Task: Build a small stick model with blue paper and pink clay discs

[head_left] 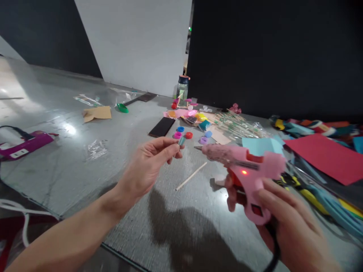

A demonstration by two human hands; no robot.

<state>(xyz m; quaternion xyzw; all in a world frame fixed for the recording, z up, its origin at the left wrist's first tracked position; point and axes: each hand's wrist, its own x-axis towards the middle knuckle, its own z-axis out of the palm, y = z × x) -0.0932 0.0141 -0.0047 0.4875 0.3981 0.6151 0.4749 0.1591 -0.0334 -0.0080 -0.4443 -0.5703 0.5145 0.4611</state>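
My left hand (pixel 150 162) is closed in a pinch on a small blue-grey piece (pixel 182 141), too small to tell its kind. Wrapped round the handle of a pink hot glue gun (pixel 241 160) is my right hand (pixel 283 215); a red light glows on the gun's side. The metal nozzle points left toward the pinched piece, a short gap apart from it. Below them a thin wooden stick (pixel 191 176) lies on the grey table. Bottle-cap-like rings, among them a red one (pixel 188 135) and a purple one (pixel 203 140), lie just behind my hands.
A black phone (pixel 162 126) lies behind my left hand. Wooden sticks in clear wrap (pixel 241 122), red paper (pixel 326 155) and a bottle (pixel 183 87) stand or lie farther back. At left are a purple power strip (pixel 27 144), cardboard (pixel 98 113) and crumpled plastic (pixel 96 149).
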